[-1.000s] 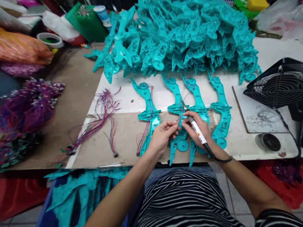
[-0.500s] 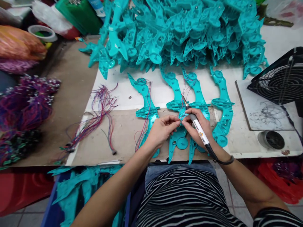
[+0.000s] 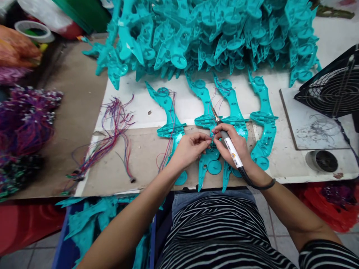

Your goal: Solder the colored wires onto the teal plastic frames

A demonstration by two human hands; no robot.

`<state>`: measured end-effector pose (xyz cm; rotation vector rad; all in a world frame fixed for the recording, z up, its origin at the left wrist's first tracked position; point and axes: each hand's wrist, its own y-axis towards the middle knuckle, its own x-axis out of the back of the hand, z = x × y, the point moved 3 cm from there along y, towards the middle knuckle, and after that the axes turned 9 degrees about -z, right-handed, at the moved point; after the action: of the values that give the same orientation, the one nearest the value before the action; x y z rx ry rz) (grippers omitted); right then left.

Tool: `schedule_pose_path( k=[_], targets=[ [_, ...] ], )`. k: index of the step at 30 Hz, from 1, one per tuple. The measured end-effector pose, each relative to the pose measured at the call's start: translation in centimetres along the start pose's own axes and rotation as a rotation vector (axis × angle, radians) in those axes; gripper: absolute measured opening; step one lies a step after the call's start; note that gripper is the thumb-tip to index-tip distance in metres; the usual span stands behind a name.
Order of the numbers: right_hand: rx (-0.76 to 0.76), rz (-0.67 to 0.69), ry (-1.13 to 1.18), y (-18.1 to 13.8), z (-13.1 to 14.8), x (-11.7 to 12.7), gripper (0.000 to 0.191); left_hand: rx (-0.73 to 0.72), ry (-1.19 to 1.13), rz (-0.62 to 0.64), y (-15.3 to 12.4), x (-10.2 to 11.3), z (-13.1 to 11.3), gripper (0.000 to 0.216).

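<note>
My left hand (image 3: 189,149) is closed in a pinch on thin red and blue wires (image 3: 212,136) over a teal plastic shell half (image 3: 205,166). A soldering iron (image 3: 232,150) lies in the grip of my right hand (image 3: 240,146), its metal tip pointing up and away from me. Thumb and finger of that hand also meet at the wires, close to the left fingertips. Exactly where the wire ends sit is hidden by the fingers. Similar shells flank this one: a left shell (image 3: 170,112) with wires along it, another (image 3: 234,102) partly under my right hand, and a right shell (image 3: 263,116).
A big heap of teal shells (image 3: 213,33) spans the back. Loose wires (image 3: 114,130) lie at left, near bundled wires (image 3: 30,123). At right stand a black fan (image 3: 333,87), a board (image 3: 311,130) with wire scraps and a small round tin (image 3: 325,161). A blue crate (image 3: 60,239) sits below.
The camera view has shifted slightly, so the table contents appear a little higher and mostly further left. Both hands keep their pinch at the wires, and the soldering iron stays in my right hand.
</note>
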<state>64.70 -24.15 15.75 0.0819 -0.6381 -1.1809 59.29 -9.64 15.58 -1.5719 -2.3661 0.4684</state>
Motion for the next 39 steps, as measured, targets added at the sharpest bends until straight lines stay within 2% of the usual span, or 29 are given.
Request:
schedule_pose_path(
  k=[4, 8, 11, 14, 16, 19, 23, 39],
  targets=[
    [0.003, 0.048, 0.015, 0.3, -0.4, -0.6, 0.031, -0.031, 0.063, -0.004, 0.6, 0.3, 0.3, 0.006],
    [-0.022, 0.038, 0.016, 0.7, -0.5, -0.5, 0.027, -0.029, 0.064, -0.024, 0.9, 0.2, 0.5, 0.007],
    [-0.043, -0.053, 0.017, 0.4, -0.2, 1.0, 0.022, -0.044, 0.105, -0.063, 1.1, 0.1, 0.4, 0.009],
    [0.012, -0.164, -0.027, -0.9, 0.5, 3.4, 0.027, -0.098, 0.13, -0.088, 1.5, -0.1, 0.4, 0.01],
    [0.082, -0.191, -0.062, -2.1, 0.9, 4.7, 0.028, -0.125, 0.125, -0.089, 1.7, -0.3, 0.4, 0.011],
    [0.144, -0.202, -0.078, -3.8, 1.1, 5.8, 0.02, -0.143, 0.135, -0.081, 1.9, -0.5, 0.2, 0.013],
    [0.162, -0.19, -0.053, -4.8, 1.0, 5.6, 0.022, -0.179, 0.215, -0.083, 2.0, -0.9, -0.2, 0.015],
    [0.26, -0.138, -0.086, -4.8, 0.9, 4.7, 0.022, -0.321, 0.462, -0.107, 2.2, -1.5, -0.1, 0.013]
  ],
)
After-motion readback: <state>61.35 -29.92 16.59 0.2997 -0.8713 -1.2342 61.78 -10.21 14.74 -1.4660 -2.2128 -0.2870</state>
